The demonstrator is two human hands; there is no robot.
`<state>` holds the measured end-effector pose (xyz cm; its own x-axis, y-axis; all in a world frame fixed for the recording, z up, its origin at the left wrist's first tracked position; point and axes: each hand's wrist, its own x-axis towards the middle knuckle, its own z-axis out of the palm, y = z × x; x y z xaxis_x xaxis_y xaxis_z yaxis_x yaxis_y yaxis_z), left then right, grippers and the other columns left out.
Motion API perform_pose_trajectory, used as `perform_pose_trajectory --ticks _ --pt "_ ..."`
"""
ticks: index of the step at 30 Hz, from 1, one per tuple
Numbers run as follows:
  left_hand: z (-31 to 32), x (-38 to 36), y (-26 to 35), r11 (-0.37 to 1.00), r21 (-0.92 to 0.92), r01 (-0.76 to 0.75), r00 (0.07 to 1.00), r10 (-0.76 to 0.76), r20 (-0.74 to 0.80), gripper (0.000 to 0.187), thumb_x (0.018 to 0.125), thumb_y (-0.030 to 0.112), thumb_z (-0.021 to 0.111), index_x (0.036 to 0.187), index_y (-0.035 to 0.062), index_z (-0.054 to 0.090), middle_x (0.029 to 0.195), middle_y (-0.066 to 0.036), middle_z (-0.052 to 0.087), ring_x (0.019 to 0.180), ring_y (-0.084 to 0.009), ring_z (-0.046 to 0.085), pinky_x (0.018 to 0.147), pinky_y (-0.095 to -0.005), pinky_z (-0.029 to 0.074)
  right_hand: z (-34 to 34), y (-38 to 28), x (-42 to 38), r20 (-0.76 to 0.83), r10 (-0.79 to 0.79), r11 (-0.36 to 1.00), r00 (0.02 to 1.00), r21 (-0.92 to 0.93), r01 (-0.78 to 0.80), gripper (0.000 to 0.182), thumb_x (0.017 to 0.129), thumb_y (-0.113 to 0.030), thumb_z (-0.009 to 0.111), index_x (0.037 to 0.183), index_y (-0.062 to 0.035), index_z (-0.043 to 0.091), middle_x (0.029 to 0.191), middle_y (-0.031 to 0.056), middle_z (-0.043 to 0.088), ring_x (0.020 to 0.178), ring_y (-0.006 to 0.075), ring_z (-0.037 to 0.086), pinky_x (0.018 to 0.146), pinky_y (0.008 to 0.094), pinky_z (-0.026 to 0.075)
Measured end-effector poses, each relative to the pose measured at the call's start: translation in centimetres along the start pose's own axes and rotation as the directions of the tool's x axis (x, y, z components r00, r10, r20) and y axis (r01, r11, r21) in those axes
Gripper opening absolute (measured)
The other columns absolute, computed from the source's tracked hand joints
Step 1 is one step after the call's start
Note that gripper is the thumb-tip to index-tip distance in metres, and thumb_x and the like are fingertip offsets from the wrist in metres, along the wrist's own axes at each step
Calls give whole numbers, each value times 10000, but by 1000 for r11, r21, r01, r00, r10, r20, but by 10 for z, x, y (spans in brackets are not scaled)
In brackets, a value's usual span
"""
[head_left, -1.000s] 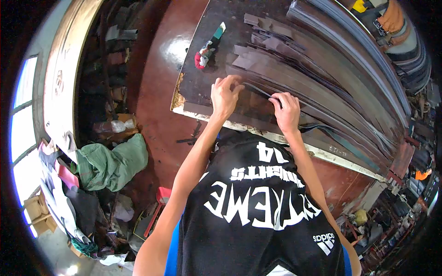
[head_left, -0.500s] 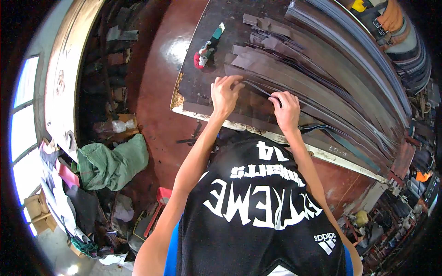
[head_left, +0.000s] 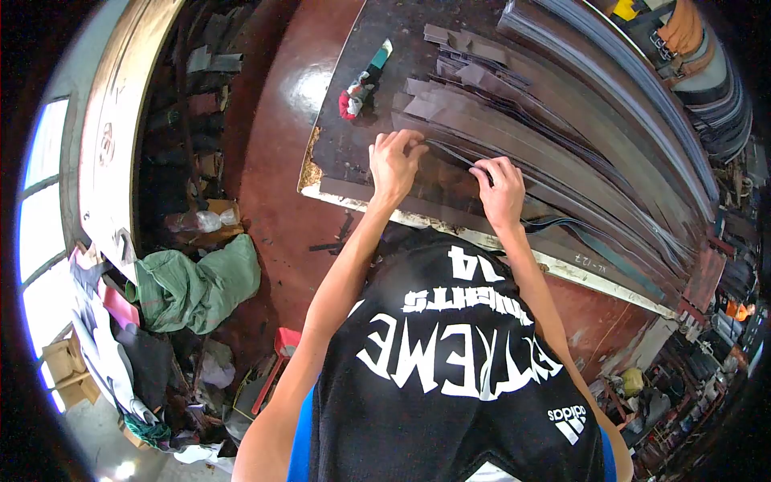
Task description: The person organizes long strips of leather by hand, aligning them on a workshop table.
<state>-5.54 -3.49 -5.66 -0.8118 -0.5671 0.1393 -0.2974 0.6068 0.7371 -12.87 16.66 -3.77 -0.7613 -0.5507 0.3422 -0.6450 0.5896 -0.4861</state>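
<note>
A thin dark strip (head_left: 451,153) stretches between my two hands above the near part of the table. My left hand (head_left: 395,167) pinches its left end with curled fingers. Further along, my right hand (head_left: 501,191) has its fingers closed on the strip's right part. Beyond the hands, long dark strips (head_left: 514,132) lie in layered stacks running to the right. A knife (head_left: 376,64) with a green section and a red and white wrapped handle rests on the table, beyond my left hand.
The table's pale front edge (head_left: 578,271) runs below my hands. Belts (head_left: 683,32) hang in coils at the upper right. A green sack (head_left: 197,285) and a red dustpan (head_left: 285,344) are on the floor at left.
</note>
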Motion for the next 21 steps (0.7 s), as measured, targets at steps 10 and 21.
perform_pose_trajectory --ticks 10,21 --pt "-2 -1 1 999 -15 -35 999 34 -14 243 740 171 776 978 143 733 805 -16 680 796 -238 578 753 -365 444 -1 -1 0 -4 5 1000 1000 7 -5 149 773 -152 774 863 -100 667 840 31 622 777 241 609 711 365 451" --pt "-3 -3 4 999 32 -34 999 34 4 154 759 175 761 903 133 727 820 -15 660 845 -251 569 769 -377 423 -3 -3 1 10 8 1000 1000 16 -8 201 774 -157 774 950 -111 689 844 34 616 785 236 605 709 363 453"
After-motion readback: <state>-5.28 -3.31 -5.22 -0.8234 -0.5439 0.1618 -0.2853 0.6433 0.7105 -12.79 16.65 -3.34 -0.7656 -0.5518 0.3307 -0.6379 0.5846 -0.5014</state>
